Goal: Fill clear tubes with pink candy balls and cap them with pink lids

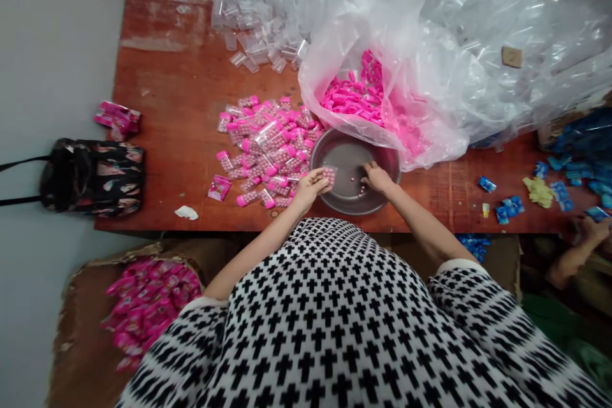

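Observation:
My left hand (312,189) is closed round a small clear plastic tube (329,176) filled with pink balls, held over the left rim of a grey metal bowl (340,204). Inside the bowl's right side is my right hand (377,177), its fingers bent down and partly hidden; whether they pinch anything I cannot make out. A few loose pink balls (362,192) lie on the bowl's bottom near those fingertips. Left of the bowl spreads a heap of filled tubes with pink caps (272,146).
Behind the bowl stands an open plastic bag (310,86) of pink caps (351,99). Empty clear tubes (268,38) are piled farther back. A patterned bag (117,175) lies left, above a carton (71,331) of pink packets. At right, another person's hand (593,229) is near blue packets (510,207).

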Available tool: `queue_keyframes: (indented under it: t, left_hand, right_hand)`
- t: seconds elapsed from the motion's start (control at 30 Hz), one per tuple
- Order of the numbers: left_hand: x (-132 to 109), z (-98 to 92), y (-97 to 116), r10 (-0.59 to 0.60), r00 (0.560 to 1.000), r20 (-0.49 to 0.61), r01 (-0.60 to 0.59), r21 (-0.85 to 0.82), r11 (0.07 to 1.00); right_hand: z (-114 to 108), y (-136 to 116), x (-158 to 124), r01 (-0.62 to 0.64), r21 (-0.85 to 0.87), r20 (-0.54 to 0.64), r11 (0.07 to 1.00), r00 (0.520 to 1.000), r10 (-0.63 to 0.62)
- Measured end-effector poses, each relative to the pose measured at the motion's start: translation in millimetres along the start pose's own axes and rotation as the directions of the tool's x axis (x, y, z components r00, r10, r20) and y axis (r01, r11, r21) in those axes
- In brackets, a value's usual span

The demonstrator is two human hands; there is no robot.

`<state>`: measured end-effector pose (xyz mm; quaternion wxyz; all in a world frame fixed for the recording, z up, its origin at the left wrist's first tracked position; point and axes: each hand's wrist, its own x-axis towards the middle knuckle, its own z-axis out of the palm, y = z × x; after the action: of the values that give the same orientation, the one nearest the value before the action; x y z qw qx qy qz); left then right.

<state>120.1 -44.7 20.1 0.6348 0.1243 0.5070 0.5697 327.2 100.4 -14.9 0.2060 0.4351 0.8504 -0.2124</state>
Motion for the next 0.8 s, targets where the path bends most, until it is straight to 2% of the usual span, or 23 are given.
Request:
queue_keyframes:
  t: [0.07,0.13,0.23,0.3,0.43,0.6,0.73,0.8]
  left_hand:
    - [-0.5,0.8,0.5,-0.009,1.0,-0.012,0.009,-0.008,1.0]
    - [-0.6,1.8,1.4,-0.018,1.0,-0.017,0.017,-0.023,1.0]
    - [0.2,2.3,2.8,-0.019,1.0,-0.02,0.019,-0.021,1.0]
    - [1.4,1.2,3.3,-0.01,1.0,-0.024,0.01,-0.004,1.0]
    - [4.8,-2.9,2.2,0.004,1.0,-0.029,-0.003,0.02,1.0]
    - [7.4,-3.3,-0.6,-0.005,1.0,-0.009,0.005,-0.007,1.0]
    - [7.8,0.2,-1.1,0.001,1.0,0.009,-0.001,0.003,1.0]
    - [8.3,1.4,-1.2,0.017,1.0,0.024,-0.018,0.051,0.999]
  right_hand:
    - [5.2,-3.7,3.8,0.129,0.021,-0.025,0.991,0.991,-0.128]
    - [10.9,-9.0,7.3,0.276,0.034,-0.021,0.961,0.961,-0.276]
    - [17.5,-16.0,8.3,0.437,0.02,0.059,0.899,0.897,-0.437]
    - [19.2,-17.8,5.8,0.485,0.003,0.125,0.874,0.867,-0.482]
    - [19.3,-16.4,-1.1,0.441,-0.016,0.21,0.897,0.879,-0.428]
    - [22.7,-20.4,-6.8,0.38,-0.015,0.23,0.925,0.902,-0.366]
    - [15.6,-25.8,-12.3,0.323,-0.002,0.171,0.946,0.932,-0.318]
    - [4.3,-29.7,-18.1,0.276,0.066,0.055,0.959,0.958,-0.28]
